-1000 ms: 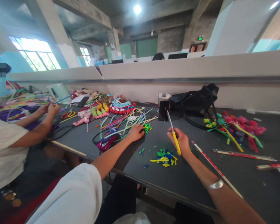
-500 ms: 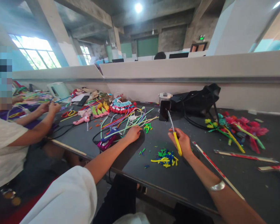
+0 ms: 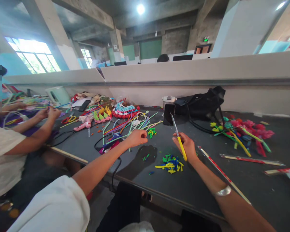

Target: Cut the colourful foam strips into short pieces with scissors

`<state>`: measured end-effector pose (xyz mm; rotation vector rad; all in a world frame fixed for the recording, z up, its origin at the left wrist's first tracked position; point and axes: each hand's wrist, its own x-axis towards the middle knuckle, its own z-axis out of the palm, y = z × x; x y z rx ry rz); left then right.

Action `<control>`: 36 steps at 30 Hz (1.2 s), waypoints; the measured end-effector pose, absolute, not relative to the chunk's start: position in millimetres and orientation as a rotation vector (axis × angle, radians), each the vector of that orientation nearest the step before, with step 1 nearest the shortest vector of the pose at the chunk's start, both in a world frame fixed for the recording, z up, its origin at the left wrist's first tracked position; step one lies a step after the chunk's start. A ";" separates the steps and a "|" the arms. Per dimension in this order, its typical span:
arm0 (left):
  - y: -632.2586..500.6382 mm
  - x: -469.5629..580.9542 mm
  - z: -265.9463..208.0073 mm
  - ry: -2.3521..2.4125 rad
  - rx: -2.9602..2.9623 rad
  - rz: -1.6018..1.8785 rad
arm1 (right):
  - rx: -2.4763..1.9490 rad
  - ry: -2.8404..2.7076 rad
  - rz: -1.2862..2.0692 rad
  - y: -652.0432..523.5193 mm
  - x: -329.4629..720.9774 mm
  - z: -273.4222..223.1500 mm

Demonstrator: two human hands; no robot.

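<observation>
My right hand (image 3: pixel 189 150) is wrapped around yellow-handled scissors (image 3: pixel 182 146), their blades pointing up and away over the dark table. My left hand (image 3: pixel 136 138) is raised a little above the tabletop with its fingers curled together; whatever they may pinch is too small or hidden to see. Just beyond it lies a small heap of green and yellow cut pieces (image 3: pixel 151 132). Between my hands and closer to me is a bigger pile of green, blue and yellow cut pieces (image 3: pixel 172 163), with one longer yellow strip (image 3: pixel 163 166) at its left side.
A black phone (image 3: pixel 168 117) leans upright near a black bag (image 3: pixel 205 104). Fuzzy coloured stems (image 3: pixel 122 124) and a pink glue gun (image 3: pixel 83 125) are on the left. Fuzzy flowers (image 3: pixel 253 130) and red-wrapped sticks (image 3: pixel 223 174) lie right. A co-worker's hands (image 3: pixel 48 112) work far left.
My left hand has lifted off the table and drawn slightly left, its fingers now curled. My right hand keeps the scissors in nearly the same place.
</observation>
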<state>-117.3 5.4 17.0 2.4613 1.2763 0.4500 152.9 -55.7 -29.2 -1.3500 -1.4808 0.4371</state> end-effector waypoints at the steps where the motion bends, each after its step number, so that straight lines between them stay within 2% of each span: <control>1: 8.3 -115.9 16.6 1.264 2.380 0.479 | -1.349 -1.484 0.432 -55.6 153.1 -29.5; 7: 34.7 -92.8 1.6 1.394 2.323 0.755 | -1.338 -1.466 0.424 -55.0 155.0 -31.0; 12: 32.6 -88.6 -12.9 1.558 2.376 0.841 | -1.347 -1.408 0.476 -53.9 155.6 -32.2; 15: 7.4 -95.7 -22.0 1.492 2.487 0.736 | -1.350 -1.405 0.490 -54.4 155.3 -31.7; 21: -67.4 -129.0 -16.5 1.021 2.642 0.389 | -1.355 -1.436 0.448 -55.6 154.7 -28.4; 28: -71.6 -115.6 -2.0 0.876 2.641 0.479 | -1.346 -1.428 0.452 -54.4 155.1 -31.9; 32: -57.3 -87.8 -7.0 0.735 2.548 0.444 | -1.343 -1.395 0.485 -54.5 156.3 -33.2; 36: -55.0 -104.6 2.4 0.660 2.308 0.325 | -1.344 -1.385 0.506 -54.4 157.0 -33.6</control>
